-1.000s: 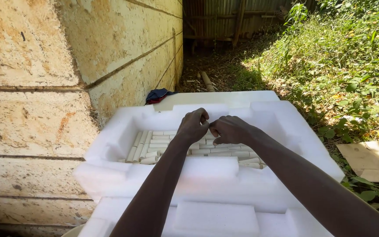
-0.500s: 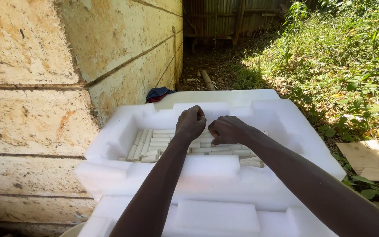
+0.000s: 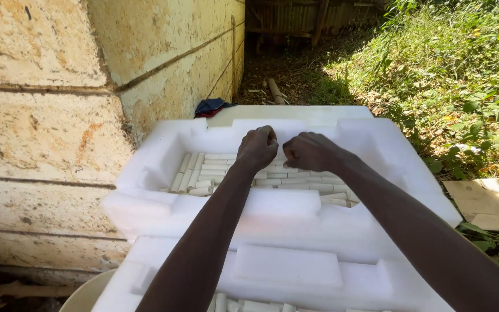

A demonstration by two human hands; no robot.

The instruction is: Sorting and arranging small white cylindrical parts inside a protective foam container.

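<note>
A white foam tray (image 3: pixel 145 173) stands in front of me, its hollow filled with rows of small white sticks (image 3: pixel 209 173) lying flat. My left hand (image 3: pixel 258 147) and my right hand (image 3: pixel 310 151) hover close together over the far side of the hollow, fingers curled inward, knuckles nearly touching. Both seem to pinch something small between them, but the backs of the hands hide it. A second foam tray (image 3: pixel 295 271) lies nearer to me, with more white sticks (image 3: pixel 255 305) at its lower edge.
A rough yellow stone wall (image 3: pixel 59 115) runs along the left. A dark blue and red cloth (image 3: pixel 212 107) lies behind the trays. Grass and weeds (image 3: pixel 457 75) cover the right side, with a flat cardboard piece (image 3: pixel 492 202) on the ground. A pale round rim (image 3: pixel 88 294) shows bottom left.
Both hands have stayed over the far side of the hollow, shifting only slightly; the view has barely moved.
</note>
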